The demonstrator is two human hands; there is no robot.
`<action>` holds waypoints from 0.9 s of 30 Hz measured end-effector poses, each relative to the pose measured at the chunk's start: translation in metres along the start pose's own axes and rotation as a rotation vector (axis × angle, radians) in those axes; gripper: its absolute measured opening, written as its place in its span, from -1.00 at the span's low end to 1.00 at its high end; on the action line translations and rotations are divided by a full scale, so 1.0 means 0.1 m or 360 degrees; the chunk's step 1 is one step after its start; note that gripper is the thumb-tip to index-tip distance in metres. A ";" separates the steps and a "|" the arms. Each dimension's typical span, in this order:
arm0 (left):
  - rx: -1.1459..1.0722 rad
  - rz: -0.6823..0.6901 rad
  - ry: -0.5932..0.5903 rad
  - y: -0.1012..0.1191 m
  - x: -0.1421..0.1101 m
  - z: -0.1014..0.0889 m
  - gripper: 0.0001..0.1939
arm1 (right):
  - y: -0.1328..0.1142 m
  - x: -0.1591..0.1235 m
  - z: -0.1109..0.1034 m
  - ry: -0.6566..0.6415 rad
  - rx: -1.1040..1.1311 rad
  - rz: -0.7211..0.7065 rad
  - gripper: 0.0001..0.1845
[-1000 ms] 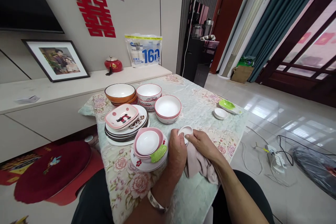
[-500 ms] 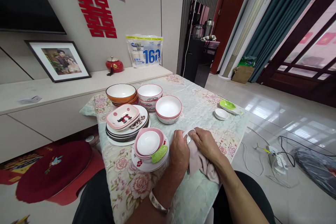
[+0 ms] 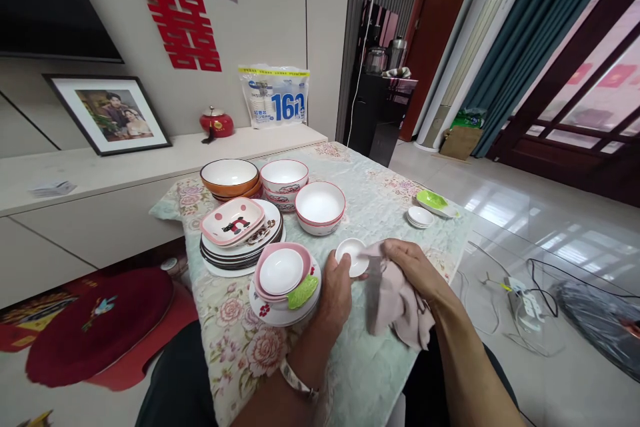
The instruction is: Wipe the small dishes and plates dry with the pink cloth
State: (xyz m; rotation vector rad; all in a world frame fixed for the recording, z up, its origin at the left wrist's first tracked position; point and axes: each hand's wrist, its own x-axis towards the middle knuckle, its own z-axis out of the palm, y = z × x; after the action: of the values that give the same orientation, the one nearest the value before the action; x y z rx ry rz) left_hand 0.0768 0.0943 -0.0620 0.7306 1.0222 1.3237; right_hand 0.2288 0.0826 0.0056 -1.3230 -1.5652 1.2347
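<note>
White dish [image 3: 351, 260] sits between the hands, rim pinched by left hand [image 3: 337, 283]. Risks, L to R: plate [image 3: 283, 317] with white bowl [image 3: 281, 271] is just left of that hand, a sideways bump could shift it; dish could slip if pink cloth [image 3: 400, 303], gripped by right hand [image 3: 407, 267], snags its smooth rim. Left grip under dish mostly hidden; cloth edge blurred, contact unclear.

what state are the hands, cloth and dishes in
left hand: gripping small white dish
right hand: gripping cloth
small white dish: held, hollow side showing
cloth: bunched, hanging
orange bowls: stacked
red-rimmed bowls: stacked
dark-rimmed plates: stacked, partly covered
pink bowl: holding white bowl
saucers: stacked
</note>
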 end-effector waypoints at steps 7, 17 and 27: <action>-0.0544 -0.0216 -0.0233 0.09 -0.03 0.06 -0.69 | 0.07 0.11 0.18 0.0410 -0.0704 -0.0346 -0.78; -0.0362 -0.0028 -0.0397 0.06 -0.05 0.05 -0.62 | 0.16 0.21 0.42 0.0315 -0.0731 -0.0375 -0.81; -0.0382 -0.0133 -0.0454 0.05 -0.10 0.04 -0.57 | 0.05 0.11 0.32 0.0395 -0.1515 -0.0196 -0.83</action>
State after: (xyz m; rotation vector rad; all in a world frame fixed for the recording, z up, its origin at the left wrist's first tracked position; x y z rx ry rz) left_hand 0.0791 0.0859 -0.0539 0.6635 0.6462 1.2041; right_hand 0.1985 0.0868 -0.0087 -1.8041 -2.0873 0.1733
